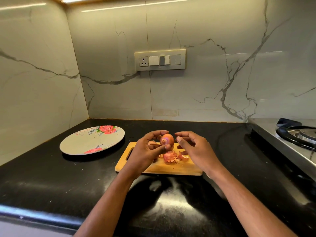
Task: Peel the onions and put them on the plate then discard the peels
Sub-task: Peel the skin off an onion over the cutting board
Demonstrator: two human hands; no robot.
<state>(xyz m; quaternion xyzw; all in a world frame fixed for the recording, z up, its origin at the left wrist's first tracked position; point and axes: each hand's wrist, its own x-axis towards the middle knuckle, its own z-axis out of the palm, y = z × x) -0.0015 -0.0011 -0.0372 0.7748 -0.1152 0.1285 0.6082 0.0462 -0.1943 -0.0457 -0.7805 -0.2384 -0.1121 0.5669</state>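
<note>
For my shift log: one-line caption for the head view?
Left hand holds an onion above the cutting board; right hand open beside it; plate bare.

Marble-veined wall panels (213, 79) fill the upper frame, meeting at a corner upper left. A switch panel (159, 60) sits centre. Black counter (51, 182) below; stove (297, 134) at right edge.

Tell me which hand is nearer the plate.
Left. The left hand holds the onion just right of the plate; the right hand is farther right, beyond the onion.
</note>
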